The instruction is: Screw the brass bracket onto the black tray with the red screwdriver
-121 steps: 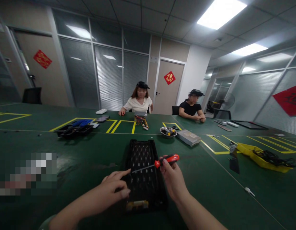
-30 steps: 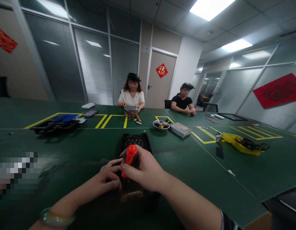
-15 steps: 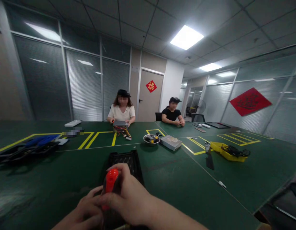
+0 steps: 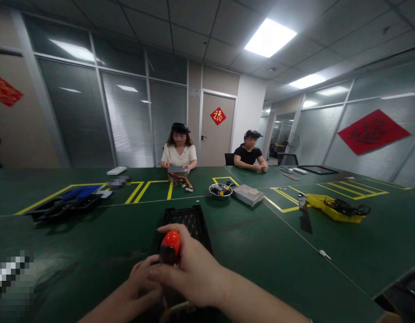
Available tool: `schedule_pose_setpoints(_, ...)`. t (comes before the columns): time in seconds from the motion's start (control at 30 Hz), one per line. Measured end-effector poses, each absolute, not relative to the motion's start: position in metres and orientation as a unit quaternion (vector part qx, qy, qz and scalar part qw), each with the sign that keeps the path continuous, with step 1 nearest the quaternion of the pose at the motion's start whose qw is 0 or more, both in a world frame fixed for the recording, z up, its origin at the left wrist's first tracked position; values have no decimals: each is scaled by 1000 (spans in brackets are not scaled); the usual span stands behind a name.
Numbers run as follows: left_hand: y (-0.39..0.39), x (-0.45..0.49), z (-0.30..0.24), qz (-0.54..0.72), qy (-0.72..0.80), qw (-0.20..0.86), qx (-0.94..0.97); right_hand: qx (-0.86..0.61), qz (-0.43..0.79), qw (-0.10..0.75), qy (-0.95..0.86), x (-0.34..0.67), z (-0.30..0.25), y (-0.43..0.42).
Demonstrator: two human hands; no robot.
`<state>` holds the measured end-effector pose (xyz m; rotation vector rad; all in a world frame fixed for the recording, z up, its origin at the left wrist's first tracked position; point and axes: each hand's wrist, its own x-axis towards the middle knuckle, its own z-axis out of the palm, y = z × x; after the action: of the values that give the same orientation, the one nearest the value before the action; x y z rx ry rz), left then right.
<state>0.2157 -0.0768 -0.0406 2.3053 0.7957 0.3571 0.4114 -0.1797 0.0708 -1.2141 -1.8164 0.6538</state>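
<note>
My right hand point(image 4: 190, 278) is shut around a red-handled screwdriver point(image 4: 170, 246), which stands upright with its shaft pointing down and hidden. My left hand point(image 4: 143, 287) is curled just below and touching the right. Whatever it holds, if anything, is out of sight. Both hands are over the near end of a black perforated plastic tray point(image 4: 183, 222), and the hands and the bottom edge of the picture cover that end.
On the green table point(image 4: 261, 251) stand a steel bowl of small parts point(image 4: 220, 190), a grey metal box point(image 4: 248, 195) and a yellow tray of black cables point(image 4: 335, 208). A black tray with blue items point(image 4: 66, 206) lies left. Two seated co-workers point(image 4: 179, 148) face me across the table.
The screwdriver has turned from lying nearly level to upright in my right hand, and the two hands have closed together. The view has tilted upward, so the tray sits lower in the picture.
</note>
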Motion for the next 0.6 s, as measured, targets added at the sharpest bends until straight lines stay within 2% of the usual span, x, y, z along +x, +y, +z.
schedule_pose_setpoints(0.17,-81,218,-29,128,304,366,870,-453,279,450,-717,408,67,-176)
schedule_pose_setpoints(0.37,-84,219,-12,63,278,336,898,-454,335,425,-708,409,70,-179)
schedule_pose_setpoints(0.6,-87,219,-17,134,304,356,874,-474,359,429,-680,409,64,-178)
